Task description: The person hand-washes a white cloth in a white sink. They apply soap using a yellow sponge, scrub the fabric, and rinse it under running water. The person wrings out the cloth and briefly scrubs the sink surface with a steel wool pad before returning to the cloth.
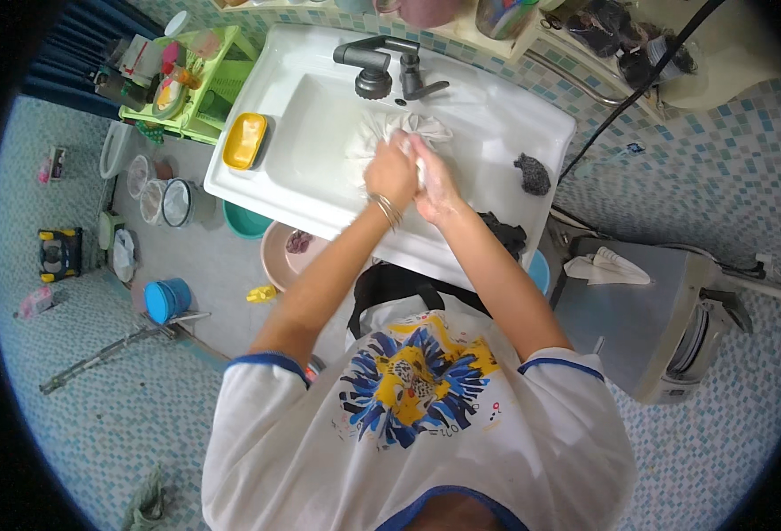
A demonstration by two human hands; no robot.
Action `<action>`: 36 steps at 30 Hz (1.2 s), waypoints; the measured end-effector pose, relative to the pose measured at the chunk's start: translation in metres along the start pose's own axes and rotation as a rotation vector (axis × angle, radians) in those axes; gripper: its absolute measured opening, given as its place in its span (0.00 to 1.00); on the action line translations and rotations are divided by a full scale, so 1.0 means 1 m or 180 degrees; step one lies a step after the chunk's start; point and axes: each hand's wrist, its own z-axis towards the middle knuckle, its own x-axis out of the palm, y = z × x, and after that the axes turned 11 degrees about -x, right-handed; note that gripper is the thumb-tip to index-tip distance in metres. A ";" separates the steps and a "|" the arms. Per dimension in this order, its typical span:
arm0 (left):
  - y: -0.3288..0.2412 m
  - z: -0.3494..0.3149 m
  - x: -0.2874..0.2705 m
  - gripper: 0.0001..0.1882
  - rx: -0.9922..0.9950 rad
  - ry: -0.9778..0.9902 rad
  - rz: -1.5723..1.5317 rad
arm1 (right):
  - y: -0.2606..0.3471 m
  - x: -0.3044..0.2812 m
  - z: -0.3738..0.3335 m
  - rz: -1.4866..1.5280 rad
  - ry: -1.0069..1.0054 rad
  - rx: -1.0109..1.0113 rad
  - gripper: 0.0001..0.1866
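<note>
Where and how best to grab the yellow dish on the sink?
Probably a pinch across the long sides of the yellow dish, midway along, left hand coming from above. It's oblong, sits on the left ledge of the sink, and nothing covers its top. That hand is busy at the white cloth.

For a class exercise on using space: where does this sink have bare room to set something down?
White sink: bare left of center, between yellow dish and white cloth; also upper right, between dark faucet and dark scrubber. Crowded: the middle, where left hand and right hand meet at the cloth.
</note>
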 end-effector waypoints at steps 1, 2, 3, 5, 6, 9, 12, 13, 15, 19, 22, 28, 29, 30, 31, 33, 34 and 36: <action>0.003 0.013 -0.004 0.21 -0.0017 0.0109 -0.0056 | 0.002 -0.002 0.002 -0.0057 0.0213 -0.0185 0.20; 0.005 0.021 -0.008 0.23 -0.0034 0.0219 -0.0111 | 0.003 -0.006 0.005 -0.0114 0.0425 -0.0368 0.19; 0.009 0.023 -0.012 0.23 -0.0200 0.0601 -0.0781 | 0.002 -0.010 0.005 -0.0149 0.0624 -0.0534 0.19; 0.013 0.025 -0.023 0.25 -0.0546 0.1359 -0.2118 | 0.013 -0.017 0.013 0.0223 0.0299 -0.0282 0.17; 0.002 0.014 -0.045 0.24 -0.0422 0.1742 -0.2137 | 0.014 -0.031 0.024 0.0639 0.0360 -0.0239 0.17; 0.020 0.014 -0.064 0.20 0.0178 0.2305 0.0239 | 0.023 -0.043 0.027 0.1245 0.0436 -0.0121 0.18; 0.057 0.016 -0.030 0.17 0.0594 0.1458 -0.1038 | 0.021 -0.038 0.016 0.1432 0.0754 0.0191 0.21; 0.056 0.013 -0.027 0.17 0.0672 0.1276 -0.1631 | 0.019 -0.036 0.014 0.1368 0.0591 0.0205 0.22; 0.038 -0.001 -0.031 0.16 0.0021 0.1663 -0.3138 | 0.014 -0.034 0.012 0.1230 0.0275 0.0248 0.23; -0.011 -0.026 -0.006 0.13 0.1214 -0.0368 -0.0473 | -0.024 -0.039 0.029 0.0838 0.0331 -0.0285 0.21; -0.023 0.004 -0.019 0.19 -0.0218 -0.0242 -0.1720 | -0.030 -0.024 0.025 0.0654 -0.0214 -0.0147 0.19; -0.023 -0.008 0.000 0.19 0.0536 -0.0720 -0.0671 | -0.004 -0.034 0.024 0.1684 0.1421 0.0587 0.24; -0.029 -0.012 -0.006 0.19 0.0440 -0.0406 -0.0468 | -0.013 -0.039 0.029 0.1920 0.1665 0.0576 0.24; -0.026 -0.018 -0.009 0.20 0.0279 -0.0122 -0.0256 | -0.015 -0.021 0.013 0.1440 0.0839 0.0326 0.24; -0.024 -0.012 -0.007 0.19 0.0249 -0.0426 -0.0695 | -0.012 -0.008 0.002 0.0946 0.0041 0.0051 0.24; -0.019 0.008 0.003 0.19 0.0233 -0.1008 -0.1586 | -0.016 -0.015 0.013 0.1203 0.0999 -0.0162 0.22; -0.018 0.009 0.003 0.19 0.0364 -0.0970 -0.1415 | -0.029 -0.037 0.040 0.1540 0.1760 -0.0188 0.20; -0.015 -0.005 0.005 0.19 0.0578 -0.0868 -0.1085 | 0.007 -0.027 0.014 0.1483 0.1130 0.0774 0.18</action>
